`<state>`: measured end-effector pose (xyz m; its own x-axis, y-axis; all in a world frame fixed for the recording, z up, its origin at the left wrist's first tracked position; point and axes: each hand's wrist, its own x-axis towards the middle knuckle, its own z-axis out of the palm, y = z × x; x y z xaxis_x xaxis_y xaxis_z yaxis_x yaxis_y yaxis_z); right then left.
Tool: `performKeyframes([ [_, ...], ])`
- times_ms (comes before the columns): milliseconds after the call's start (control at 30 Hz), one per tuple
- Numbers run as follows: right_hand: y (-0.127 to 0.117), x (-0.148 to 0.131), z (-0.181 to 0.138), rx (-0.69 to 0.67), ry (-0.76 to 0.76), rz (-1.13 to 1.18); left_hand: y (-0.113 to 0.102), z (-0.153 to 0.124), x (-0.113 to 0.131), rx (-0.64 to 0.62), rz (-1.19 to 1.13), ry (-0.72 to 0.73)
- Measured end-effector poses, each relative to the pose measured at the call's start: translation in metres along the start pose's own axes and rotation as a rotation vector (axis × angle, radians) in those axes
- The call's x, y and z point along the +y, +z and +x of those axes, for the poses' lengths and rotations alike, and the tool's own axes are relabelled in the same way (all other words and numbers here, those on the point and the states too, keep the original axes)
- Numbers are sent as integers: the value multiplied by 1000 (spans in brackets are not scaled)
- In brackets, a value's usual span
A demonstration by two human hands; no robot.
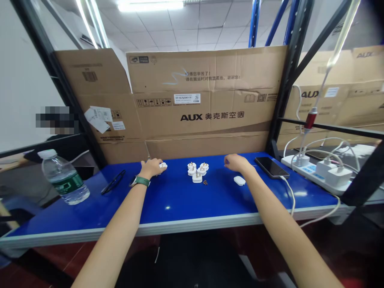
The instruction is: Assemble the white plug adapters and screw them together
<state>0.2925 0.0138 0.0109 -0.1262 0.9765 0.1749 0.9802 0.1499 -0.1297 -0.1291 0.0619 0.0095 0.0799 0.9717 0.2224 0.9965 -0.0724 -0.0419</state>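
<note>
On the left of the blue table, my left hand (152, 168) has its fingers closed on a white plug (163, 165). Several white plugs (197, 177) stand with their pins up in a cluster between my hands. Close by them lie a few tiny brownish pieces (205, 183), too small to name. My right hand (236, 163) is over the table to the right of the cluster, its fingers curled in; what they hold, if anything, is hidden. Just below that hand rests a rounded white piece (239, 181), apart from it.
A water bottle (64, 178) and a dark pair of glasses (113, 182) are at the left. At the right, a phone (271, 167) with a white cable lies near a loaded power strip (312, 172). A cardboard panel (198, 136) stands along the back. Another person (64, 124) is beyond the left frame.
</note>
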Motion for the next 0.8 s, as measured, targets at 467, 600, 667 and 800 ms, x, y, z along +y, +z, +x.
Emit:
performKeyframes([
  [467,-8,27,0,-195,299,-50,-4,-5,23,208,117,114],
  [600,-8,25,0,-190,291,-45,-22,-20,42,262,-19,231],
  [667,-7,23,1,-151,253,-40,-30,-27,53,285,-98,309],
  [800,-5,12,2,43,25,129,-41,-41,73,335,-214,538],
])
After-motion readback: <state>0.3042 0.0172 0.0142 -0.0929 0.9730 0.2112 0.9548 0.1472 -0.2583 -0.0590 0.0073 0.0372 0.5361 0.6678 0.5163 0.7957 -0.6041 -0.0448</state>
